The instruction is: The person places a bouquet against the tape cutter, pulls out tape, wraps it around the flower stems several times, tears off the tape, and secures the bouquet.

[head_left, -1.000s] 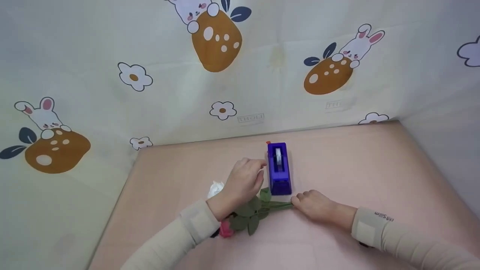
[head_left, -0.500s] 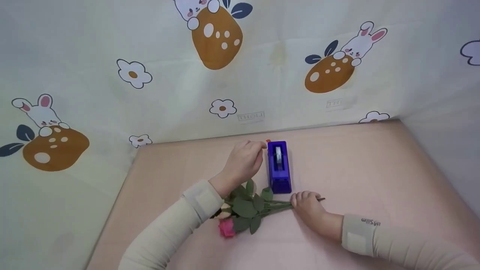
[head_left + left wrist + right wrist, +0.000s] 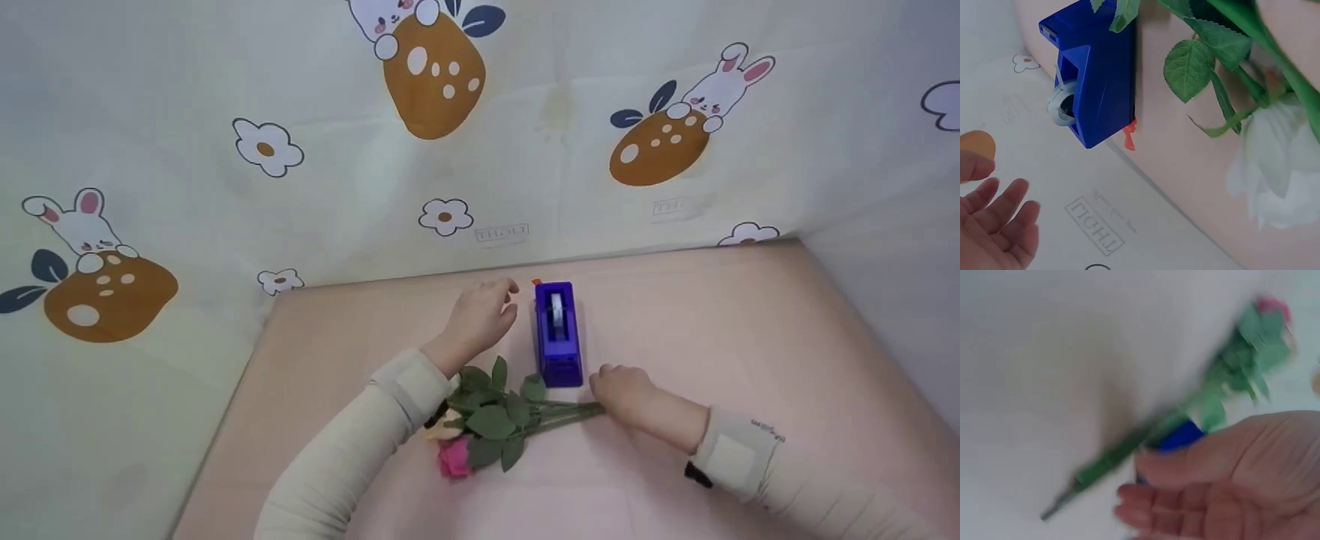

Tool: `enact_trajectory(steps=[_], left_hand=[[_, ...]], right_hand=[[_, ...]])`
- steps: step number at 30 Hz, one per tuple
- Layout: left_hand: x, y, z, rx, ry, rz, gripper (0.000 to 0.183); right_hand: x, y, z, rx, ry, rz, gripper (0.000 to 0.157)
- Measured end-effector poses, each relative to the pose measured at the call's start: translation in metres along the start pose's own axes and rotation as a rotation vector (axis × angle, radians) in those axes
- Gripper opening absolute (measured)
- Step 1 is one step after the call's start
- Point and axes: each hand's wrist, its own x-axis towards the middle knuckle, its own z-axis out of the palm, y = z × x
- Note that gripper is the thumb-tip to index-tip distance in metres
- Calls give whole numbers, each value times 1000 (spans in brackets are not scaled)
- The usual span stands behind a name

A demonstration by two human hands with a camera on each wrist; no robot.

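Note:
A bunch of roses lies across the table, its leaves [image 3: 491, 422] and a pink rose [image 3: 454, 457] to the left, with a cream rose [image 3: 444, 429] beside it. In the left wrist view a white rose [image 3: 1283, 163] also shows. My right hand [image 3: 626, 394] is at the lower end of the stems [image 3: 559, 414], fingers loosely bent; in its blurred wrist view the stems pass just beyond the thumb tip. A blue tape dispenser [image 3: 561, 349] with a roll of clear tape [image 3: 1061, 105] stands behind the bunch. Left of it my left hand [image 3: 480, 319] hovers, fingers relaxed, holding nothing.
A small orange-red piece [image 3: 536, 283] sticks out beside the dispenser's far end. The pink tabletop [image 3: 712, 322] ends at a back wall sheet [image 3: 352, 187] printed with rabbits and flowers.
My left hand has moved back along the dispenser, then left away from it, its fingers loosening. My right hand has shifted slightly right along the stems, and the protruding stem end is now hidden.

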Motion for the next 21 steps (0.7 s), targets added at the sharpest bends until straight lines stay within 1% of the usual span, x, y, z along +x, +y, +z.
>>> enact_trajectory(steps=[1, 2, 4, 5, 7, 8, 10, 13, 18, 21], left_hand=[[4, 0, 2, -24, -50, -48, 20], [8, 0, 4, -49, -98, -97, 21], [17, 1, 9, -97, -172, -172, 24], [21, 2, 12, -116, -206, -207, 25], [29, 5, 20, -135, -250, -256, 28], [33, 7, 25, -135, -264, -271, 29], [38, 9, 34, -131, -277, -296, 32], [42, 11, 46, -164, -290, -347, 42], [42, 10, 61, -324, -291, -463, 56], [44, 10, 65, -391, -282, -496, 61]], right_hand=[[5, 7, -8, 150, 13, -5, 9], [11, 15, -15, 316, -12, 7, 11], [22, 27, -23, 668, -44, 74, 14], [28, 32, -23, 822, -48, 115, 16], [36, 37, -21, 1071, -61, 193, 18], [39, 39, -19, 1161, -79, 239, 19], [44, 39, -14, 1261, -98, 296, 22], [48, 39, -9, 1320, -127, 343, 25], [54, 37, -2, 1382, -175, 373, 29], [56, 35, 2, 1399, -196, 407, 31]])
